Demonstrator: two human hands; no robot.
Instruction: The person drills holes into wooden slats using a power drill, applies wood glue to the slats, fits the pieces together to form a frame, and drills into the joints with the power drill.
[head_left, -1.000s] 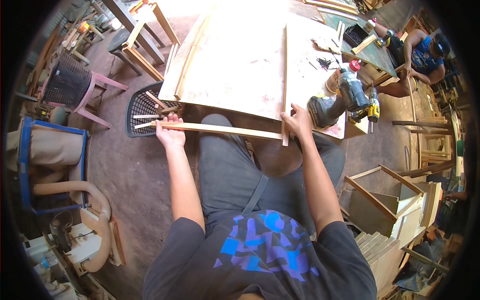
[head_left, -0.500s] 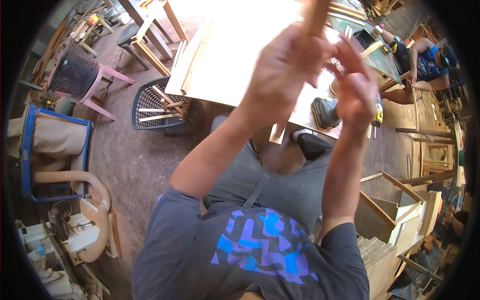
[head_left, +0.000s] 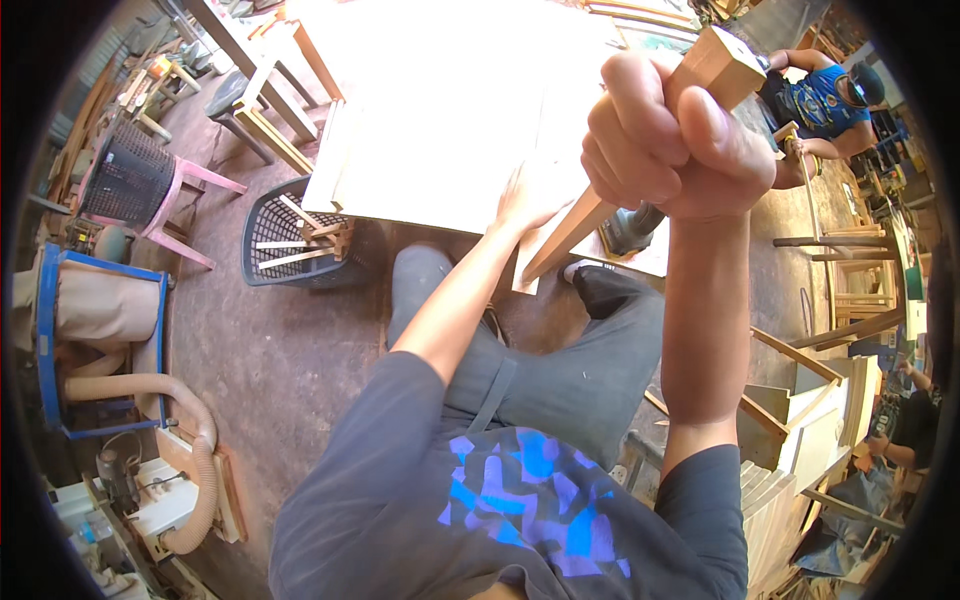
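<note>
- The right hand is closed in a fist around a wooden stick, gripping it near its upper end, with the squared tip standing out above the thumb.
- The stick slants from that fist down and leftward to the front edge of the desk; its lower end lies over or just beside a paler wooden strip, and I cannot tell whether the two touch.
- The left hand reaches over the desk's front edge beside the strip; glare washes out the fingers, so I cannot tell whether they grip or merely rest.
- The strip juts a little past the desk's edge, toward the person's knees.
- To the right of the stick, a dark power tool sits on the desk, partly hidden.
- By the desk's left corner is a dark plastic basket with short wooden pieces in it.
- Farther left, a black perforated bin sits on a pink stool.
- Below that stands a blue frame with a beige bag and a ribbed hose.
- At upper right, a co-worker in a blue top bends forward.
- Pale boards are stacked at lower right.
</note>
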